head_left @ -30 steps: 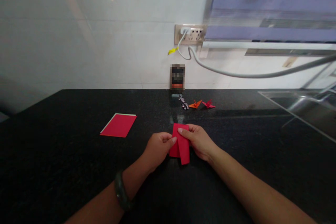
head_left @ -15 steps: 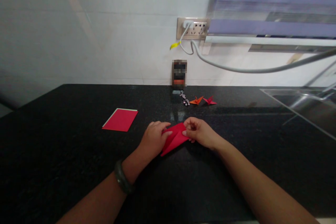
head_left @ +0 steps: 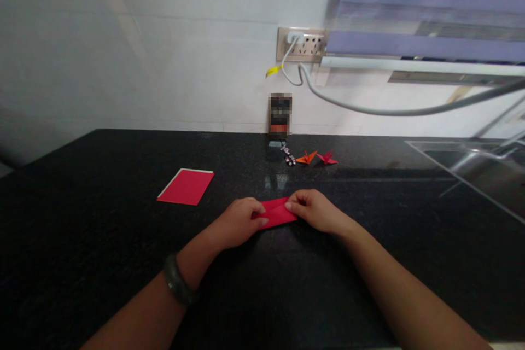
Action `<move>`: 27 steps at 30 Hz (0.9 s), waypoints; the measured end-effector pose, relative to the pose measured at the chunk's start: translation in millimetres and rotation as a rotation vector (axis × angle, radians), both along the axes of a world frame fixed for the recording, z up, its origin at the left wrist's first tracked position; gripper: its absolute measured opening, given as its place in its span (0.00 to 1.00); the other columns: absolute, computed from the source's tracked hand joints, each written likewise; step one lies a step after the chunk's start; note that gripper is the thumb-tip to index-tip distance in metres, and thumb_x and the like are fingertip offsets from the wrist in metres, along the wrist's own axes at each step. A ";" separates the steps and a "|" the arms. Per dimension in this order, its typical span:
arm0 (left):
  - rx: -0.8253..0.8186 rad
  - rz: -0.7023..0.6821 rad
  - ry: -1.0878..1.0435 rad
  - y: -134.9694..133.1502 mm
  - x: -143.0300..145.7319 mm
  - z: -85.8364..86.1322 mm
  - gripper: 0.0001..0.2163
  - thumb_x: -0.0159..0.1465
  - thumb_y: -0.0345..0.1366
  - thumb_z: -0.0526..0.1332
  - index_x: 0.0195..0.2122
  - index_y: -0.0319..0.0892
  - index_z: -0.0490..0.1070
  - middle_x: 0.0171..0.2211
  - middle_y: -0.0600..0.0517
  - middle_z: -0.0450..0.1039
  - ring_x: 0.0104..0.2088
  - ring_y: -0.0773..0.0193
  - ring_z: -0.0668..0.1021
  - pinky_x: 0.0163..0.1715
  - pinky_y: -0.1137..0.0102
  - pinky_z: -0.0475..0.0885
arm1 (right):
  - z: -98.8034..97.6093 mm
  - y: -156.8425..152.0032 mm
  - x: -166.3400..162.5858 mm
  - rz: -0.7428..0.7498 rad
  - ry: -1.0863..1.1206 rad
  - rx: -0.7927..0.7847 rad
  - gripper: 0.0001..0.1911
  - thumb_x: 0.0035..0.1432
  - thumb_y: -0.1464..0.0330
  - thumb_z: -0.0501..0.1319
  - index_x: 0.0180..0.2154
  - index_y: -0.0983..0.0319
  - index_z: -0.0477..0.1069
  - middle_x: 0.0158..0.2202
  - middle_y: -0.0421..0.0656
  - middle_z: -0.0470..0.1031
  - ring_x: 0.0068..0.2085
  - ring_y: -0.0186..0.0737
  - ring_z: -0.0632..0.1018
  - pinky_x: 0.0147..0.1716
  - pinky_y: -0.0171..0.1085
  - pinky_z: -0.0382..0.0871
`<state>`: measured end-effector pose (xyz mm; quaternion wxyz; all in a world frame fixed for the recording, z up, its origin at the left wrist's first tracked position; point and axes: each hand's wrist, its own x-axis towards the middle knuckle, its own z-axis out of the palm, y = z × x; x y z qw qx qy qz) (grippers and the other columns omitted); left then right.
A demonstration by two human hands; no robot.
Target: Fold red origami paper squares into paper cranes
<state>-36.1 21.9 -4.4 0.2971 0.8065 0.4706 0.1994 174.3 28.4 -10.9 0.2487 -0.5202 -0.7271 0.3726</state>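
A folded sheet of red origami paper lies between my hands, low over the black countertop. My left hand grips its left end, the thumb on the near edge and the fingers behind. On the right end, my right hand pinches the paper with the thumb on top and the index finger curled. A crease runs along the upper face, and both ends are partly hidden by my fingers. A dark bangle circles my left wrist.
A stack of square red paper lies to the left. Beyond my hands sit an orange paper crane, a red paper crane and a phone-like object against the wall, with a beaded strap. A metal sink is at right.
The near flap of the red paper, slanting toward me before, now lies flatter as a narrow strip. My left hand has shifted slightly, its thumb now lower on the near edge.
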 end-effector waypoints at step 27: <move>0.070 0.345 0.180 7.0 13.3 -4.0 0.04 0.55 0.32 0.57 0.26 0.41 0.70 0.26 0.51 0.70 0.30 0.63 0.71 0.31 0.70 0.61 | -3.7 6.1 -16.6 -0.296 -0.366 0.074 0.09 0.52 0.66 0.56 0.24 0.62 0.69 0.24 0.43 0.73 0.27 0.36 0.72 0.26 0.33 0.58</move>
